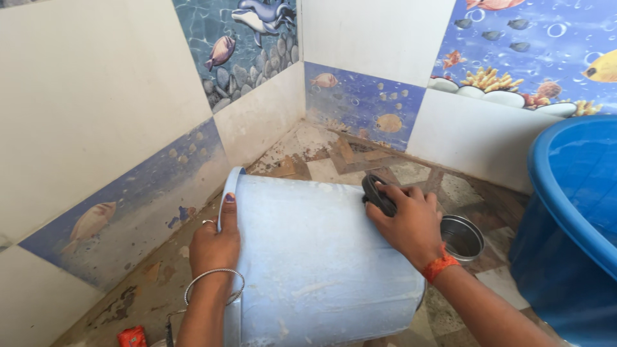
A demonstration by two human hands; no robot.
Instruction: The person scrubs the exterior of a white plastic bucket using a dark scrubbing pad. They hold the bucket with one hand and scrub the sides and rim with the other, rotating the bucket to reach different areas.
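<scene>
The bucket (321, 257) lies nearest, low in the middle of the view, on its side on the floor (148, 283) in the tiled corner. The left hand (215, 244) has its fingers closed over the rim, the thumb flat on the outer wall, so it clamps the rim. The right hand (408, 222) has its fingers curled tight around a dark scrubber (378, 193) and presses it on the upper side of the bucket. The bucket is pale blue plastic, with white streaks and spots over the wall. Its long axis runs from left to right, and the mouth points to the left wall (96, 115). A small steel cup (461, 238) stands just behind the right wrist, and a big blue tub (572, 212) is at the right.
</scene>
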